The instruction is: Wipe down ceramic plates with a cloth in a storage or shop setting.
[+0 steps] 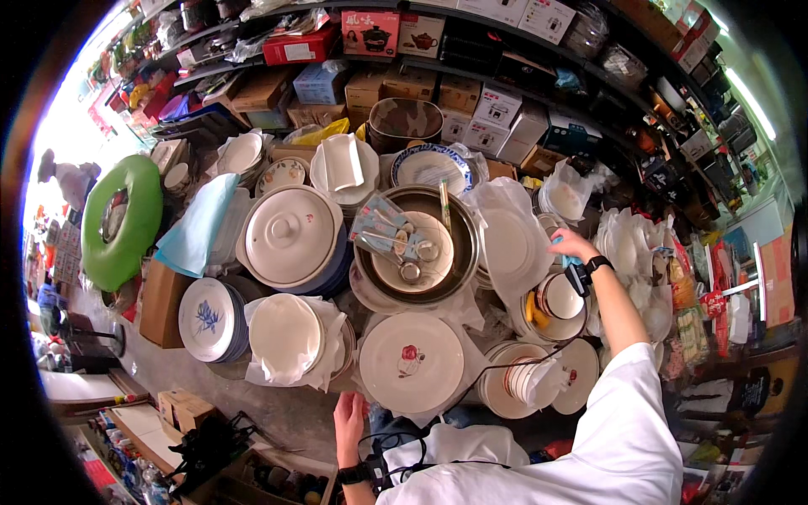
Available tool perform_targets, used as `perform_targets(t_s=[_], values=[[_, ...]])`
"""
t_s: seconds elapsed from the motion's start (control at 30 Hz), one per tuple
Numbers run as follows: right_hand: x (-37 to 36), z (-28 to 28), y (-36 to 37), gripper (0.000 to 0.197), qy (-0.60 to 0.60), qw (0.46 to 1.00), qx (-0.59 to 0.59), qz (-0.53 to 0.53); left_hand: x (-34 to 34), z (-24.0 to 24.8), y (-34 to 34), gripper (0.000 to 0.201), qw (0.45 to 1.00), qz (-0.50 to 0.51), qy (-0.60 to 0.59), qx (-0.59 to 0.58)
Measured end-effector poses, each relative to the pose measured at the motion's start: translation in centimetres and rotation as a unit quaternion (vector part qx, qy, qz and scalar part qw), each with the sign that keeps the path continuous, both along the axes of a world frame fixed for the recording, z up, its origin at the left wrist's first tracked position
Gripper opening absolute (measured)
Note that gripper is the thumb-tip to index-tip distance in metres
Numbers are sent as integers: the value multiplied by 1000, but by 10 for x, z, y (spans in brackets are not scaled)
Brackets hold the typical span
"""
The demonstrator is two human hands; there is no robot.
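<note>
My right hand [576, 246] reaches out over the right side of the crockery, closed on a small blue cloth [556, 241]. Just left of it lie white oval plates [512, 242] in clear plastic. Below it sit stacked bowls [562, 296] with a yellow object [535, 311] beside them. My left hand [348, 422] hangs low at the near edge, fingers loosely stretched and nothing seen in them. Nearest to it is a large white plate with a red flower [412, 360]. Between the hands, a metal basin [368, 273] holds a plate [427, 278] and packaged ladles [409, 270].
A lidded white pot [290, 236], blue-flowered plates [208, 318] and wrapped bowls [286, 337] stand at the left. Far left is a green ring [120, 220]. Boxed goods [370, 34] fill shelves behind. A dark cable [513, 364] runs across the near right plates.
</note>
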State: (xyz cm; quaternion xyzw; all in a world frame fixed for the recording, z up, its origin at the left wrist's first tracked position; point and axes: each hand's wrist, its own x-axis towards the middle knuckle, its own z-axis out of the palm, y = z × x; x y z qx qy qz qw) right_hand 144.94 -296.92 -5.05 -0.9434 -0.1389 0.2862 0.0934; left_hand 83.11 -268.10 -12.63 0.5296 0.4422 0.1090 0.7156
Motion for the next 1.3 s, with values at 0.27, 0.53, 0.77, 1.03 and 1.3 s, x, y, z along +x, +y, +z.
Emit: perform_targets(t_s=[0.27,0.53,0.77,1.03,1.3], values=[[-34,52,-10,80,63,995,-61,54,3,-2,10,18,999,-35,10,2],[-147,140,14,70,75,972,-42,220,6,-32,15,29,979,-110,24,170],[-314,113,78,26,-1,947,154,281,20,-40,28,41,968,-200,50,140],[-380,-29,91,32,-44,981,123,146,19,-47,35,41,971,-214,4,109],[-376,-103,114,46,-181,978,52,86,13,-76,29,56,977,-205,3,58]])
